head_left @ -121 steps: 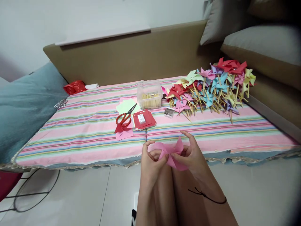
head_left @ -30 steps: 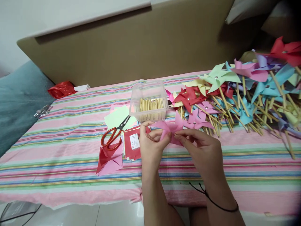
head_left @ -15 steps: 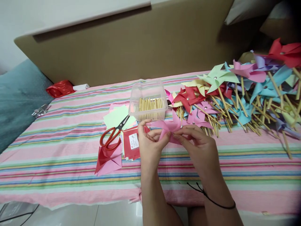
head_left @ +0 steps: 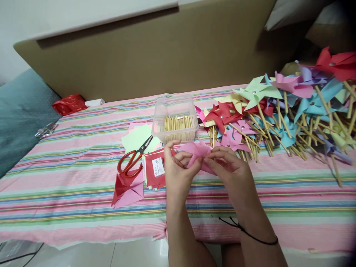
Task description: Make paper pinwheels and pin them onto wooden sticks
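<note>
A pink paper pinwheel (head_left: 196, 149) with folded blades is held between both hands. My left hand (head_left: 182, 167) pinches it from the left, thumb near its centre. From the right, my right hand (head_left: 226, 163) has thumb and fingers closed on its lower right part; whatever small piece lies at those fingertips is hidden. Just behind the hands stands a clear plastic box (head_left: 174, 134) of short wooden sticks (head_left: 178, 124). Left of my left hand lie red paper squares (head_left: 153, 180) with a small white card (head_left: 158, 167) on top.
Red-handled scissors (head_left: 133, 159) rest across pale green sheets (head_left: 137, 138) and folded red and pink paper (head_left: 129, 189). Many finished pinwheels (head_left: 254, 92) on sticks are heaped at the right. A red plastic bag (head_left: 69, 104) lies at the back left of the striped cloth (head_left: 83, 159).
My right fingers have moved slightly left against the pinwheel's centre. The pinwheel has turned a little, and its upright right blade now shows lower. The view has shifted slightly.
</note>
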